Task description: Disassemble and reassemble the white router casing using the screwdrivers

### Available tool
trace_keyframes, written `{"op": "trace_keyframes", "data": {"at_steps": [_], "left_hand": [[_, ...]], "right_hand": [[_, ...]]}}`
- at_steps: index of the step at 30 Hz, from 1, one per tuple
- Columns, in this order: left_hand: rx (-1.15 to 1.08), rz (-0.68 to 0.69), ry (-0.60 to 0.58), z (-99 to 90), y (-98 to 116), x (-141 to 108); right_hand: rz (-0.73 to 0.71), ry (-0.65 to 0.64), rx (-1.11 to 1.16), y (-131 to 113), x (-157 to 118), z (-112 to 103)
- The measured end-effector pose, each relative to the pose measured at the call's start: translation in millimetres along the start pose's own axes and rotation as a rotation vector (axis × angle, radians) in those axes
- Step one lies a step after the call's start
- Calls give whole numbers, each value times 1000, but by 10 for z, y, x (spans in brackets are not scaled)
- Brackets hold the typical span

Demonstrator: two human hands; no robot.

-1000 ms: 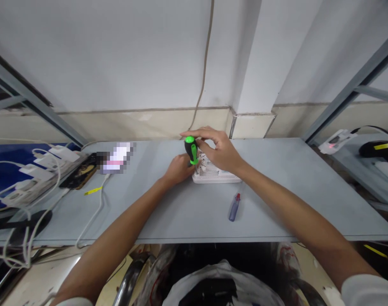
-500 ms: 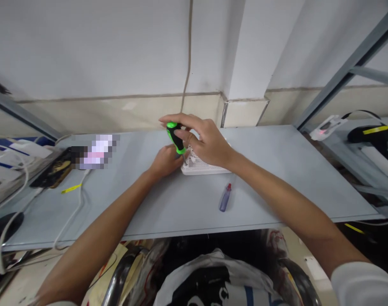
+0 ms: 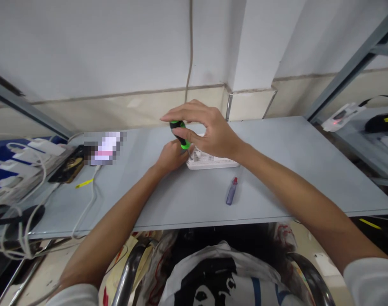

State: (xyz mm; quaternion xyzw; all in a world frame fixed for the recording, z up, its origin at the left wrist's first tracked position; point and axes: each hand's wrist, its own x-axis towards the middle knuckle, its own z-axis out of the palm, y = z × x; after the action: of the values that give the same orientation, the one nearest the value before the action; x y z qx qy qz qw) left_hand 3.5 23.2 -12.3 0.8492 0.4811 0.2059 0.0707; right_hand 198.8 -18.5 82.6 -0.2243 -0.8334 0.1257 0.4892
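A screwdriver [image 3: 180,135] with a black and green handle stands tilted in my right hand [image 3: 214,129]. Thumb and fingers close round the handle, the upper fingers reaching over its top. Its shaft points down at the near left corner of a white perforated plastic case [image 3: 213,165], which lies flat on the table. Against the left side of that case, my left hand [image 3: 172,156] has its fingers curled and gripping it; the fingertips are partly hidden. My right hand covers part of the case. Closer to me lies a small screwdriver [image 3: 231,193] with a translucent purple handle and red collar.
On the left of the grey table [image 3: 187,204] are a dark phone [image 3: 69,165], a lit phone [image 3: 106,146] on a white cable and a power strip with several white chargers [image 3: 24,163]. A wall closes off the back. Metal shelf posts [image 3: 340,63] flank the table.
The camera view has shifted, so the table and everything on it appear farther right. My right fingers have turned slightly about the screwdriver handle; my left hand stays at the case.
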Motion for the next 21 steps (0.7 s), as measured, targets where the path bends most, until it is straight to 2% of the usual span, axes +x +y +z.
{"op": "trace_keyframes", "data": {"at_steps": [3, 5, 8, 10, 12, 14, 16, 18, 21], "left_hand": [[6, -18, 31, 20, 21, -29], [-60, 19, 88, 3, 36, -49], [-384, 102, 171, -77, 51, -81], [-675, 123, 90, -157, 53, -109], [-907, 110, -66, -237, 49, -137], [-1037, 79, -195, -298, 41, -160], [-1086, 42, -273, -328, 28, -171], [-1090, 27, -288, -327, 18, -169], [-1037, 34, -191, -286, 26, -155]], "right_hand": [[-3, 126, 8, 11, -13, 11], [-8, 178, 26, 39, -22, 23], [-37, 174, 22, 75, -38, 22], [-51, 155, 14, 86, -44, 4], [-56, 128, 24, 88, -44, -21], [-54, 93, 44, 86, -37, -44], [-40, 66, 49, 83, -28, -58], [-44, 62, 27, 82, -19, -62], [-133, 97, -63, 87, -10, -73]]}}
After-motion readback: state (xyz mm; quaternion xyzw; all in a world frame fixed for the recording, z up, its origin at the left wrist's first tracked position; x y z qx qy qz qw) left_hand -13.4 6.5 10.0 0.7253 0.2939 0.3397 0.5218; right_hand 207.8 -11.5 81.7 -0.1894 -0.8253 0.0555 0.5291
